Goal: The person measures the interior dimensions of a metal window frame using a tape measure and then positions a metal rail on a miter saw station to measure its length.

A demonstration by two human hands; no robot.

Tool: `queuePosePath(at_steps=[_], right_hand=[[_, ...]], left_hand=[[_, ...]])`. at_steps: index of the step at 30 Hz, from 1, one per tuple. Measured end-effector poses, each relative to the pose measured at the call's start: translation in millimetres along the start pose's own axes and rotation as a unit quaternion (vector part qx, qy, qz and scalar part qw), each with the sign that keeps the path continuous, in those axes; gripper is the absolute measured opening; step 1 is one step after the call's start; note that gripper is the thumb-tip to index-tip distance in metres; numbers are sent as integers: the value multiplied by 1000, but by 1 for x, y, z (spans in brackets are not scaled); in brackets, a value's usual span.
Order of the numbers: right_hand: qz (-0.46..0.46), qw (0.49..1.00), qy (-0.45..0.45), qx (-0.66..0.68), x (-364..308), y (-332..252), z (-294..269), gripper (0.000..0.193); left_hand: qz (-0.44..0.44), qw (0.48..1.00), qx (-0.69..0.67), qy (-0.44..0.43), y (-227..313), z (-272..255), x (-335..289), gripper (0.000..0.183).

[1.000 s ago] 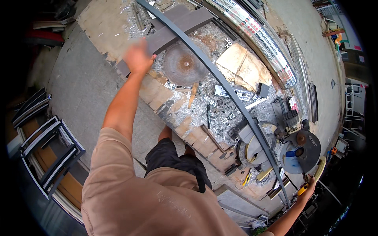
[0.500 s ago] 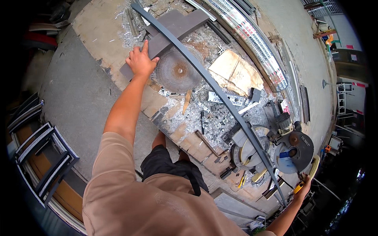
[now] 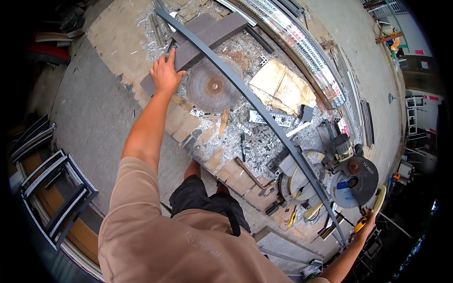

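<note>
My left hand (image 3: 165,74) has its fingers spread, touching the near end of a dark grey block-like profile (image 3: 200,45) on the workbench. A long, narrow dark grey bar (image 3: 238,87) crosses the bench diagonally, over that profile and over the base of a miter saw (image 3: 361,177). At the lower right, my right hand (image 3: 368,224) is closed around a yellow-and-black thing (image 3: 360,224) that looks like a tape measure. Beside that hand rises a pale yellow curved piece (image 3: 379,198) next to the saw. A round toothed saw blade (image 3: 214,86) lies flat near my left hand.
Metal shavings and small offcuts litter the bench (image 3: 111,35). Brown cardboard (image 3: 283,85) and wrapped profiles (image 3: 306,52) lie beyond the bar. A yellow cutter (image 3: 292,217) is near the saw. Framed panels (image 3: 56,193) stand at the left on the floor.
The whole view has shifted slightly. Both hands keep their places against the same things, and the long bar stays across the bench.
</note>
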State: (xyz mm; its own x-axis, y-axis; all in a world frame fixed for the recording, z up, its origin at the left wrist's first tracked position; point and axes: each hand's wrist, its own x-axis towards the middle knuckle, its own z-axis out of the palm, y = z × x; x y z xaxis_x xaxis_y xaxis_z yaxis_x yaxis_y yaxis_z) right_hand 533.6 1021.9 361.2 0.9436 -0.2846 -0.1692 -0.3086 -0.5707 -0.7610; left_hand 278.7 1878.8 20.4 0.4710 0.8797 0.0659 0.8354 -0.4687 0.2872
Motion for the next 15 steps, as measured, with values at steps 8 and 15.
queuePosePath(at_steps=[8,15], right_hand=[[18,1000,21,-3,-5,-9,7,40],[4,999,11,-44,-11,-9,7,47]], left_hand=[[32,999,11,14,-17,11,11,97],[-16,998,52,18,-37,-9,-15,99]])
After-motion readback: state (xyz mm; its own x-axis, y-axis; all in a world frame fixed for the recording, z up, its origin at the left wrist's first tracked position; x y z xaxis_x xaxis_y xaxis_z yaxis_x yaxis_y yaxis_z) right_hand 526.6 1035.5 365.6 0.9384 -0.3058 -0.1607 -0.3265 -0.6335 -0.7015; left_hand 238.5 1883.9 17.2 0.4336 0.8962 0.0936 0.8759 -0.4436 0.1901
